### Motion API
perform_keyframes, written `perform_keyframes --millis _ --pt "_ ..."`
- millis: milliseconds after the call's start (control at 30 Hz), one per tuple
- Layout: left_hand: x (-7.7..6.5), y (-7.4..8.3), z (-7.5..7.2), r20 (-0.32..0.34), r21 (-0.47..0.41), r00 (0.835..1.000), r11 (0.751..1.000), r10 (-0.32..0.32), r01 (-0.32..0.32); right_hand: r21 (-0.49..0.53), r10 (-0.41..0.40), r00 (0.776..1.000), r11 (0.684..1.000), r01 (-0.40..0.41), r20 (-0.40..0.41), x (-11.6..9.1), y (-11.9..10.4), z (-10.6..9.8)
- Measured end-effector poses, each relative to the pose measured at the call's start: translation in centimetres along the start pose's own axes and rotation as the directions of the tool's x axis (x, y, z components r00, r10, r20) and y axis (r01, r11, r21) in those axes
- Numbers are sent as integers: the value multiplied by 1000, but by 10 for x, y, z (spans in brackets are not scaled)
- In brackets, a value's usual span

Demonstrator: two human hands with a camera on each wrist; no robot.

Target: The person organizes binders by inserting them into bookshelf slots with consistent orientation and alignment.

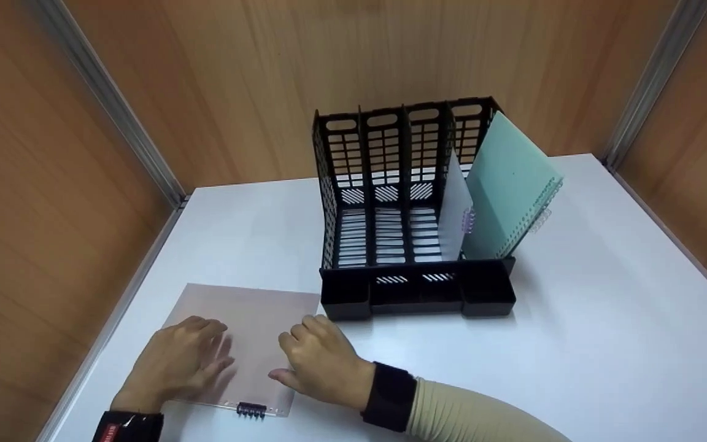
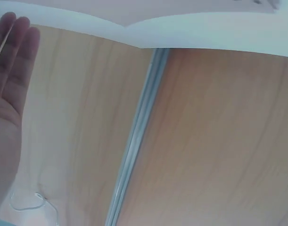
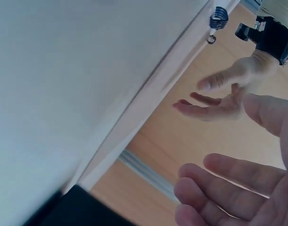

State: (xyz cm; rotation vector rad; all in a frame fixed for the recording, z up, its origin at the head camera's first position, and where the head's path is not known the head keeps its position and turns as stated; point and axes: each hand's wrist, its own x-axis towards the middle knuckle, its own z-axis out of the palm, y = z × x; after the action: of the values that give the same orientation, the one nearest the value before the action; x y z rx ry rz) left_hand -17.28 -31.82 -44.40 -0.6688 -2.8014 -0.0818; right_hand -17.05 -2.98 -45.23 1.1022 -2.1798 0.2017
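A ring-bound notebook with a clear pinkish cover (image 1: 255, 313) lies flat at the front left of the white table, its dark ring binding (image 1: 251, 410) toward me. Over its left part is my left hand (image 1: 175, 356), thumb and fingers apart with nothing between them. Straight fingers of that left hand (image 2: 9, 70) show in the left wrist view. My right hand (image 1: 323, 362) is at the notebook's right edge. In the right wrist view the right hand (image 3: 233, 193) has loosely bent fingers and holds nothing. Whether either hand touches the cover, I cannot tell.
A black desk file organizer (image 1: 418, 304) with several slots stands behind the notebook. Its right side holds a green ring-bound notebook (image 1: 510, 190), leaning outward, and a white one (image 1: 455, 209) with purple rings. Wooden panels (image 1: 267, 92) wall the table at the back and sides.
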Motion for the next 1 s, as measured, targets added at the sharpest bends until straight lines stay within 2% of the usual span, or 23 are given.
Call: perform_keyframes --millis 200,333,467,600,700,867,1000 --pt "-17 -7 1 138 -36 987 996 -77 83 -20 -24 993 999 27 119 18 -21 1" --pt "-21 -9 3 171 -53 981 993 -94 104 -54 -44 972 997 58 230 29 -37 3" --pt "-22 -9 6 174 -58 977 989 -121 133 -104 -84 936 986 127 342 39 -53 5" --pt "-24 -7 8 150 -47 984 993 -101 109 -122 -136 892 971 207 432 43 -66 10" --pt "-27 -4 9 122 -41 991 997 -62 68 -126 -166 869 960 251 466 42 -71 16" --pt "-32 1 7 117 -40 993 998 -35 40 -113 -189 851 954 277 489 41 -71 25" --pt "-35 5 7 117 -18 993 1000 -5 7 -121 -208 852 947 299 481 40 -70 30"
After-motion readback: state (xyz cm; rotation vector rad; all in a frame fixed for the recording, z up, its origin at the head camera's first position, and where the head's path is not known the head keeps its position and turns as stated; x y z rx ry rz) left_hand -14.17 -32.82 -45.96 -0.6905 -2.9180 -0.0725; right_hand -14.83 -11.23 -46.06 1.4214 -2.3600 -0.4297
